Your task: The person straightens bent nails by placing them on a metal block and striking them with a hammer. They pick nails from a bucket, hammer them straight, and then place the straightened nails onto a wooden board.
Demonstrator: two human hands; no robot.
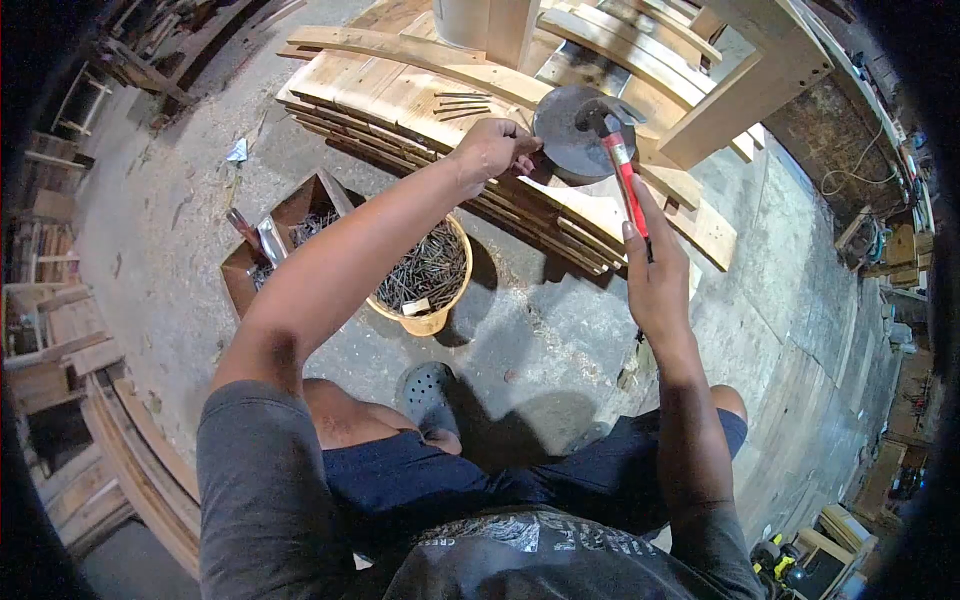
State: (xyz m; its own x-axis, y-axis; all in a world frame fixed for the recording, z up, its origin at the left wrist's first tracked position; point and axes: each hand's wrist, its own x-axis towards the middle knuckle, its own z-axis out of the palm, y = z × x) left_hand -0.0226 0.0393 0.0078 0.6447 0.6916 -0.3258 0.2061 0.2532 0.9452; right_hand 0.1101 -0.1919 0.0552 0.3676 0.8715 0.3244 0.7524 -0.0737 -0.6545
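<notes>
While the right hand grips one red-handled hammer in closed fingers, its head on one round dark metal disc, the left hand pinches something too small to identify beside it; three or four loose nails lie on stacked wooden planks.

No legible text or labels.

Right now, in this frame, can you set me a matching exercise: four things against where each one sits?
Things:
1 hammer
2 basket
3 loose nails
4 metal disc

Places:
a on the planks, beyond the left hand
b in the right hand
c on the floor, beside the wooden box
d under the hammer's head, at the left hand's fingertips

Pairs: 1-b, 2-c, 3-a, 4-d
</notes>
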